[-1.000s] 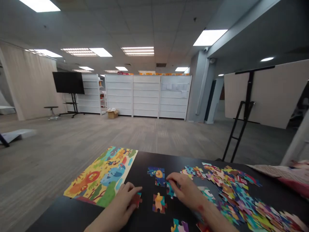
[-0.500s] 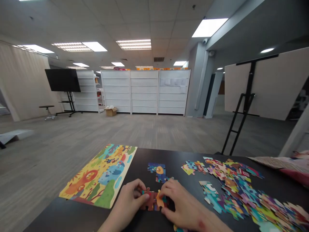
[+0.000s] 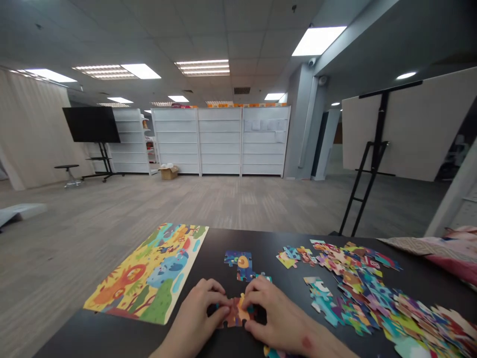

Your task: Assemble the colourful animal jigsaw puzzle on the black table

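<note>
Near the front of the dark table, my left hand [image 3: 203, 315] and my right hand [image 3: 274, 313] are closed on neighbouring jigsaw puzzle pieces [image 3: 234, 317], reddish-brown and orange. The left fingers pinch the reddish side, and the right fingers grip the orange side. The pieces lie against each other; whether they are fully locked is hidden by my fingers. Just beyond them rests a small joined blue section [image 3: 245, 266] with a round orange shape. A teal piece sits partly behind my right hand, and another colourful piece [image 3: 272, 352] shows below it.
A colourful animal picture sheet [image 3: 149, 278] lies on the table's left. Many loose puzzle pieces [image 3: 372, 298] are heaped on the right, with a patterned cloth [image 3: 428, 248] behind them. Beyond the table stand an easel board [image 3: 406, 129], white shelves [image 3: 219, 141] and a screen [image 3: 91, 124].
The reddish piece under my left fingers has come down flush against the orange one, and my left fingers have moved over the seam. The camera view has shifted slightly.
</note>
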The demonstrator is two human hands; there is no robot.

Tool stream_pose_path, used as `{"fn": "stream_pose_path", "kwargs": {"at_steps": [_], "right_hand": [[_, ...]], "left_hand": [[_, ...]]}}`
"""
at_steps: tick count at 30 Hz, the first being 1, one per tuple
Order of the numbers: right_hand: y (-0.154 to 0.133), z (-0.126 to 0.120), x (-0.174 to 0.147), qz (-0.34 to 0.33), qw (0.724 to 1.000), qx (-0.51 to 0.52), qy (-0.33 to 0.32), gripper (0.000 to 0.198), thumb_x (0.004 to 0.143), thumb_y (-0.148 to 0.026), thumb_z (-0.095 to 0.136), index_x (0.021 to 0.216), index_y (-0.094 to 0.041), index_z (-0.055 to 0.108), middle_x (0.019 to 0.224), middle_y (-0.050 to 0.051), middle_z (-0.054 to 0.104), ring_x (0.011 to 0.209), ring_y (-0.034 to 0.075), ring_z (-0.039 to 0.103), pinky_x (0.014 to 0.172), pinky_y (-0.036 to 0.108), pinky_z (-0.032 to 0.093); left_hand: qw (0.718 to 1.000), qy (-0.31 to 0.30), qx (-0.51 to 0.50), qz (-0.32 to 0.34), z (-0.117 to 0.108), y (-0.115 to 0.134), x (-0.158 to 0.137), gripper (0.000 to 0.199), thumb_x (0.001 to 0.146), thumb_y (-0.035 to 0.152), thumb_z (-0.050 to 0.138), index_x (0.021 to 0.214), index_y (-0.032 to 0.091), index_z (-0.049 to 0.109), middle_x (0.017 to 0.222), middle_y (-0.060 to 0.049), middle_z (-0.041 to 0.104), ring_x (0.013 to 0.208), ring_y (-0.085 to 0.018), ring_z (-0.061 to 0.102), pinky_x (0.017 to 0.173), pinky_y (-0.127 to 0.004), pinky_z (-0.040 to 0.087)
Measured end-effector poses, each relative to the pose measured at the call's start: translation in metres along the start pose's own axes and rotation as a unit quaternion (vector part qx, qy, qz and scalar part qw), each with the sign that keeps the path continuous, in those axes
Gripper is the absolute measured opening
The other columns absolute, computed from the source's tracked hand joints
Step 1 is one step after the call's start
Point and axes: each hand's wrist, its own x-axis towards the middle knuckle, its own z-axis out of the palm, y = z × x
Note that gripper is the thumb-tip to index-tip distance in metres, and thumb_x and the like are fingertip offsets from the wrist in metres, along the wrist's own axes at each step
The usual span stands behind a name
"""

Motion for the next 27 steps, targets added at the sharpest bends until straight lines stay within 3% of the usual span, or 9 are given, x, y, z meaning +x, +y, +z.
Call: {"fn": "stream_pose_path", "kwargs": {"at_steps": [4, 9, 20, 23, 27], "right_hand": [[0.0009, 0.0011, 0.0004, -0.004, 1.0, 0.005, 0.007, 0.014, 0.074, -0.017, 0.07, 0.087, -0.022, 0.072, 0.101, 0.002, 0.063, 0.098, 0.017, 0.058, 0.089, 0.028, 0.045], [-0.0009, -0.0004, 0.0014, 0.004, 1.0, 0.005, 0.003, 0.017, 0.072, -0.014, 0.071, 0.086, -0.022, 0.073, 0.102, 0.002, 0.064, 0.099, 0.017, 0.059, 0.091, 0.028, 0.045], [-0.0028, -0.0037, 0.0002, -0.001, 1.0, 0.009, -0.006, 0.015, 0.075, -0.016, 0.072, 0.087, -0.023, 0.075, 0.102, 0.002, 0.065, 0.1, 0.017, 0.059, 0.093, 0.028, 0.044], [0.0003, -0.0027, 0.0, -0.005, 1.0, 0.007, -0.002, 0.014, 0.074, -0.016, 0.074, 0.087, -0.023, 0.076, 0.102, 0.002, 0.065, 0.1, 0.017, 0.059, 0.092, 0.029, 0.044], [0.0026, -0.0025, -0.0011, 0.005, 1.0, 0.013, -0.001, 0.014, 0.074, -0.018, 0.078, 0.087, -0.023, 0.076, 0.105, 0.002, 0.066, 0.101, 0.018, 0.06, 0.093, 0.029, 0.044]], "left_hand": [[0.999, -0.022, 0.021, 0.034, -0.0035, 0.0059, -0.0047, 0.024, 0.088, 0.027, 0.063, 0.107, 0.036, 0.075, 0.114, -0.003, 0.066, 0.108, -0.024, 0.057, 0.095, -0.037, 0.043], [0.999, -0.017, 0.017, 0.033, -0.0048, 0.0054, -0.0059, 0.036, 0.086, 0.018, 0.06, 0.113, 0.037, 0.073, 0.114, -0.002, 0.065, 0.109, -0.023, 0.056, 0.096, -0.037, 0.044], [0.998, -0.025, 0.05, 0.029, -0.0044, 0.0072, -0.0091, 0.035, 0.091, 0.017, 0.055, 0.11, 0.04, 0.072, 0.109, 0.0, 0.062, 0.106, -0.021, 0.055, 0.092, -0.035, 0.043], [0.998, -0.031, 0.047, 0.034, -0.0056, 0.0073, -0.0087, 0.031, 0.092, 0.02, 0.053, 0.107, 0.039, 0.072, 0.11, -0.001, 0.062, 0.107, -0.022, 0.054, 0.093, -0.035, 0.042], [0.999, -0.028, 0.008, 0.028, -0.0042, 0.0014, -0.0092, 0.036, 0.089, 0.017, 0.049, 0.117, 0.032, 0.066, 0.116, -0.003, 0.063, 0.11, -0.023, 0.054, 0.098, -0.037, 0.043]]}}
